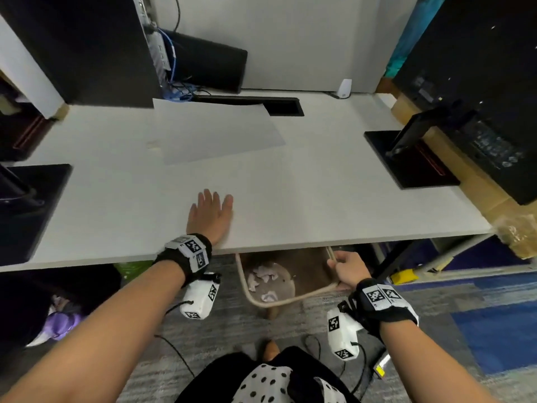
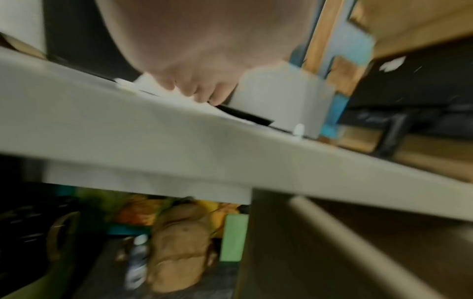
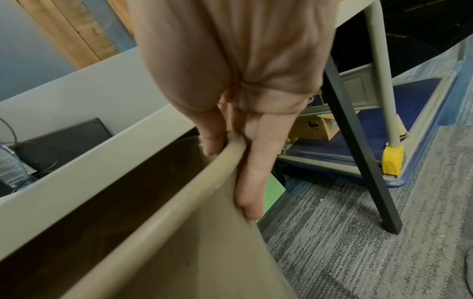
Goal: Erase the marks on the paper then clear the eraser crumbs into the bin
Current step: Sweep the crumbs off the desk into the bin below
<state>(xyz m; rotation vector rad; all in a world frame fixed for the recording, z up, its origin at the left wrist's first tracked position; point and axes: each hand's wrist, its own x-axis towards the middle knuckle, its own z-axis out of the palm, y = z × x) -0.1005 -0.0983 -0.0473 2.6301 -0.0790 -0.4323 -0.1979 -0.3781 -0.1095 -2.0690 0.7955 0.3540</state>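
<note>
A white sheet of paper (image 1: 218, 132) lies at the back of the white desk (image 1: 305, 199); I see no marks on it from here. A small pale eraser (image 1: 153, 145) sits by its left edge. My left hand (image 1: 212, 213) lies flat with straight fingers on the desk near the front edge, just above the bin. My right hand (image 1: 344, 267) grips the rim of the beige bin (image 1: 290, 299), held under the desk's front edge. In the right wrist view the thumb and fingers (image 3: 252, 182) pinch the bin rim (image 3: 179, 202). Crumpled paper lies inside the bin.
Two black monitor bases (image 1: 409, 161) (image 1: 32, 210) flank the desk. A computer tower (image 1: 78, 48) and cables stand at the back left, beside a cable slot (image 1: 284, 107). Bags and clutter (image 2: 176, 248) sit under the desk. Grey carpet (image 3: 358, 232) and a table leg (image 3: 363, 161) lie to the right.
</note>
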